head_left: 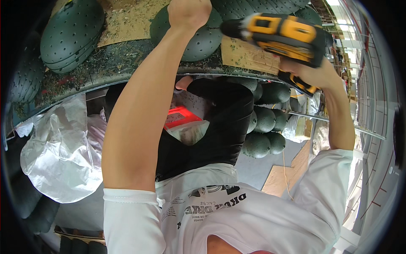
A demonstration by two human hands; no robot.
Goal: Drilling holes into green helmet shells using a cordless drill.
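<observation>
In my right hand [304,70] is a yellow-and-black cordless drill [283,36], my fingers wrapped round its grip. Its dark chuck points left, close to a dark green rounded piece [201,44] dotted with small holes. Motion blurs the drill, and I cannot tell whether a bit touches the piece. My left hand [190,12] is over the top of that same piece, with its fingers hidden past the upper edge of the view. Another green holed piece [72,36], egg-shaped, lies farther left on the workbench [101,65].
Green shavings litter the bench and its cardboard sheets [243,55]. More green rounded pieces [258,144] hang or stack below the bench on the right. A whitish plastic bag [59,148] hangs at left. Between my legs sits a red-framed object [184,116]. A cord [284,169] trails down on the right.
</observation>
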